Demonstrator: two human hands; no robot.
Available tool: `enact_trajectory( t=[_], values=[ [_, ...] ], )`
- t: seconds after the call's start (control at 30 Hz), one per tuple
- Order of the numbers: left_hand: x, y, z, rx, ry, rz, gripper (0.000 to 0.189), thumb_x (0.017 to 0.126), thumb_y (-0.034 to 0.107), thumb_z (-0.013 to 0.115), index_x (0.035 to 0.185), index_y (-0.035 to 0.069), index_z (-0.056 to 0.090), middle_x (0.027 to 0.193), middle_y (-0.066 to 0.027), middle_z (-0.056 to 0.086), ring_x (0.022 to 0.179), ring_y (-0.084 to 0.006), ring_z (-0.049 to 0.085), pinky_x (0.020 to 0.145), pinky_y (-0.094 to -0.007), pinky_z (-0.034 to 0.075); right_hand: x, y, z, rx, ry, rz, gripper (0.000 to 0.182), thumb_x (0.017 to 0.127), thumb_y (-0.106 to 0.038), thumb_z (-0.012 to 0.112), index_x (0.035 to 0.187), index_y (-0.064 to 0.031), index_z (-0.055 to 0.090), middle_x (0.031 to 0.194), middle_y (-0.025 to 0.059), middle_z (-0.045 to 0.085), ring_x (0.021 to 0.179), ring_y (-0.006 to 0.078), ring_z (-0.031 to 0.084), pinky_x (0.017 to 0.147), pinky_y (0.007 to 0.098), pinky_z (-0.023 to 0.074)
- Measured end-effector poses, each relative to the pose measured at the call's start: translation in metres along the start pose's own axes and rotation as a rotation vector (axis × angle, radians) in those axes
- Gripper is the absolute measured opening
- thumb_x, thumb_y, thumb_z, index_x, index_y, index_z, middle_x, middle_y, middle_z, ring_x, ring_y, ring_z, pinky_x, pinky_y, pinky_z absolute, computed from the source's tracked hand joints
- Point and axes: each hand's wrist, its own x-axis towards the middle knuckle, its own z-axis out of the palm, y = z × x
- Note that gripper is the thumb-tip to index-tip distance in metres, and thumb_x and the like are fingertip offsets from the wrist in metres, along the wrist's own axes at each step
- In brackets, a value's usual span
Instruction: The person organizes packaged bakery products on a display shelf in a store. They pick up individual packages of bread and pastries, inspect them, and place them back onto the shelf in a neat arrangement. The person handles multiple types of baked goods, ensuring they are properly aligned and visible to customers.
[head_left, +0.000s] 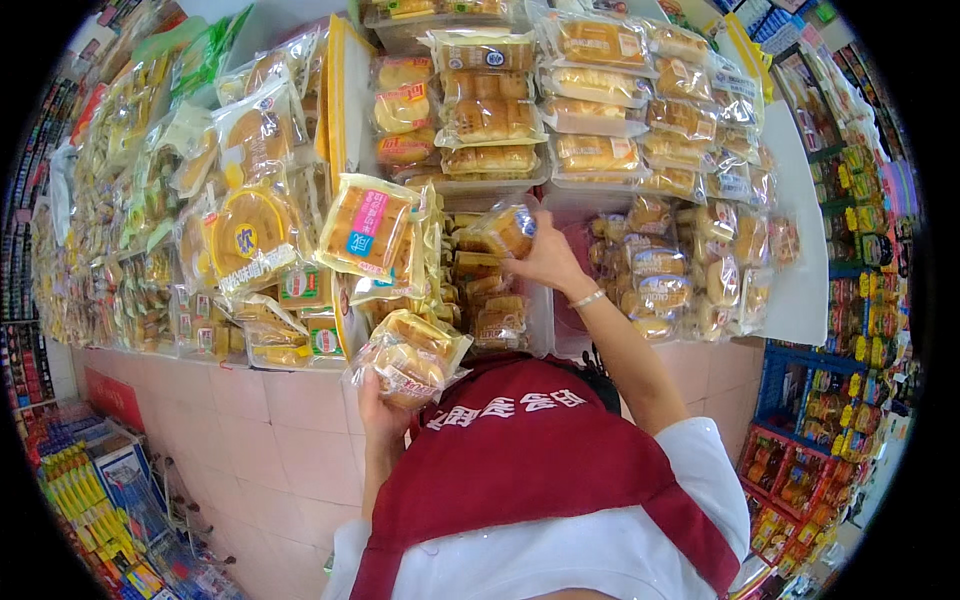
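Note:
My left hand (382, 420) grips clear-wrapped bread packs (409, 364) at the near edge of the display, in front of the maroon apron. Reaching forward, my right hand (551, 259) has its fingers around a plastic-wrapped bread pack (502, 231) with a blue mark. This pack is above a clear bin section that holds more wrapped breads (499, 319). Left of that section, a stack of packaged bread slices (367, 229) with a pink and blue label rises higher than its neighbours. Small wrapped rolls (652, 277) fill the section to the right of my right wrist.
Farther back stand rows of packaged loaves (491, 105) and wrapped buns (600, 150). A yellow-edged divider (341, 97) separates them from round cake packs (255, 232). Pink floor tiles (277, 427) show at the lower left, near a shopping cart (150, 480). Stocked shelves (847, 300) line the right.

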Motion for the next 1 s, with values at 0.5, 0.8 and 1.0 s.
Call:
enact_trajectory(
  t=[0.5, 0.8, 1.0],
  values=[
    [0.019, -0.006, 0.041, -0.019, -0.025, -0.137, 0.041, 0.095, 0.024, 0.046, 0.126, -0.002, 0.041, 0.121, -0.0142, 0.052, 0.109, -0.0252, 0.054, 0.092, -0.0412, 0.045, -0.081, -0.002, -0.032, 0.741, 0.090, -0.076, 0.062, 0.080, -0.012, 0.068, 0.128, 0.0031, 0.031, 0.113, 0.0087, 0.053, 0.102, 0.0135, 0.051, 0.091, 0.0288, 0.0411],
    [0.020, -0.010, 0.037, -0.037, -0.057, -0.171, 0.042, 0.096, 0.026, 0.043, 0.127, -0.002, 0.039, 0.121, -0.0149, 0.052, 0.110, -0.0263, 0.053, 0.093, -0.0427, 0.045, -0.094, -0.023, -0.046, 0.712, 0.144, -0.116, 0.068, 0.072, -0.009, 0.075, 0.127, 0.0019, 0.036, 0.112, 0.0083, 0.054, 0.100, 0.0132, 0.053, 0.088, 0.0271, 0.0432],
    [0.018, -0.006, 0.046, -0.048, -0.057, -0.175, 0.041, 0.096, 0.026, 0.043, 0.127, -0.002, 0.040, 0.121, -0.0148, 0.052, 0.109, -0.0259, 0.054, 0.092, -0.0425, 0.045, -0.097, -0.040, -0.069, 0.612, 0.068, -0.153, 0.068, 0.074, -0.010, 0.073, 0.129, 0.0021, 0.035, 0.114, 0.0087, 0.054, 0.103, 0.0128, 0.051, 0.091, 0.0277, 0.0417]
  ],
)
